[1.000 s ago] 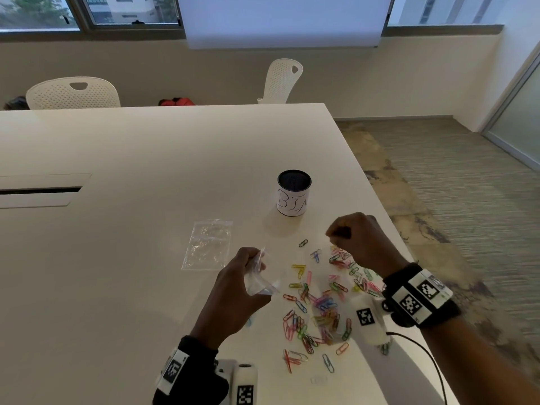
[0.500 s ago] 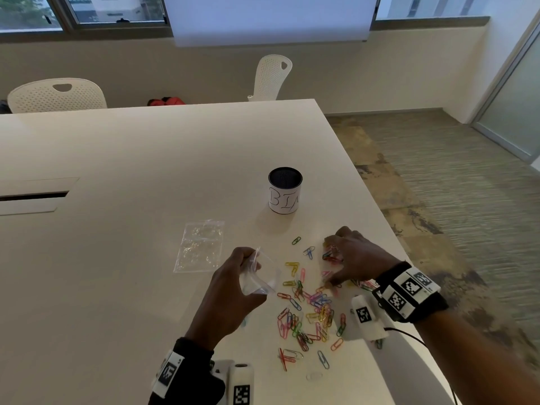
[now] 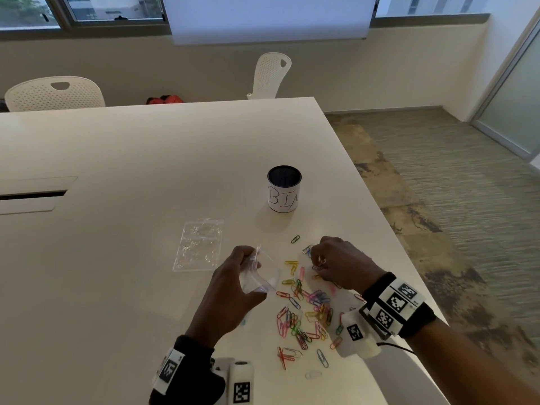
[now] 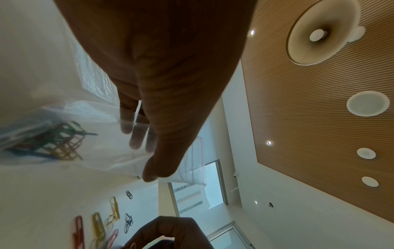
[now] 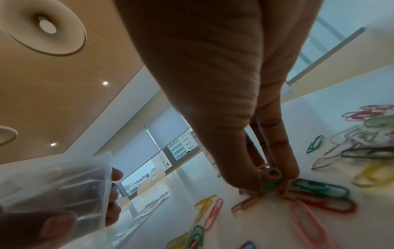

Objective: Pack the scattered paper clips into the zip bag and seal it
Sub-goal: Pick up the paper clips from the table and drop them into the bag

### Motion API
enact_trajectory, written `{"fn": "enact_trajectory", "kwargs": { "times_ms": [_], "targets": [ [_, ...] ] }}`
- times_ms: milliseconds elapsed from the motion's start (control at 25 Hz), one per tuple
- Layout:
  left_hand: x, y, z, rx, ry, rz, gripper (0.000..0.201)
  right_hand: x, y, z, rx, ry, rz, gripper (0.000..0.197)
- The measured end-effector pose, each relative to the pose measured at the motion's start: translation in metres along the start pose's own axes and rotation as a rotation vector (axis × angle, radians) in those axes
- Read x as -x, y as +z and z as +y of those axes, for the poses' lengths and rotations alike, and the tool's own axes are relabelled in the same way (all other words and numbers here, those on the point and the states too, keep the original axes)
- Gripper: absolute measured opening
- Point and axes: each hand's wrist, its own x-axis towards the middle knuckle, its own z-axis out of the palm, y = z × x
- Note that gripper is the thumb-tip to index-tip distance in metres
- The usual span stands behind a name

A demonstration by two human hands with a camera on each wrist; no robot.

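- Right hand (image 3: 339, 266) is down on the counter (image 3: 117, 273), fingertips bunched and pinching a small clutch of paper clips (image 5: 271, 179) at the far end of the spread.
- Left hand (image 3: 233, 287) holds the zip bag (image 3: 260, 276) just off to its side, fingers curled round the mouth and keeping it open; some clips show inside the bag in the left wrist view.
- This looks like mid-collection: most loose clips (image 3: 304, 314) lie between the two wrists, near the body.
- Next move should call for lifting the pinched bunch across to the bag mouth without dropping any.
- Counter edge runs close beyond the right wrist, so a sweep that way risks clips going off.
- Open room lies past the left hand; a spare bag (image 3: 200, 244) and a cup (image 3: 284, 192) sit farther out.
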Motion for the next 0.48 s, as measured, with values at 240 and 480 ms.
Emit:
{"fn": "enact_trajectory", "kwargs": {
  "times_ms": [240, 480],
  "targets": [
    [0.002, -0.002, 0.001, 0.002, 0.002, -0.002, 0.065, -0.002, -0.003, 0.006, -0.102, 0.028, 0.050, 0.007],
    [0.002, -0.003, 0.000, 0.001, 0.006, -0.001, 0.067, 0.004, -0.016, 0.011, -0.384, 0.066, 0.061, 0.008]
  ]
}}
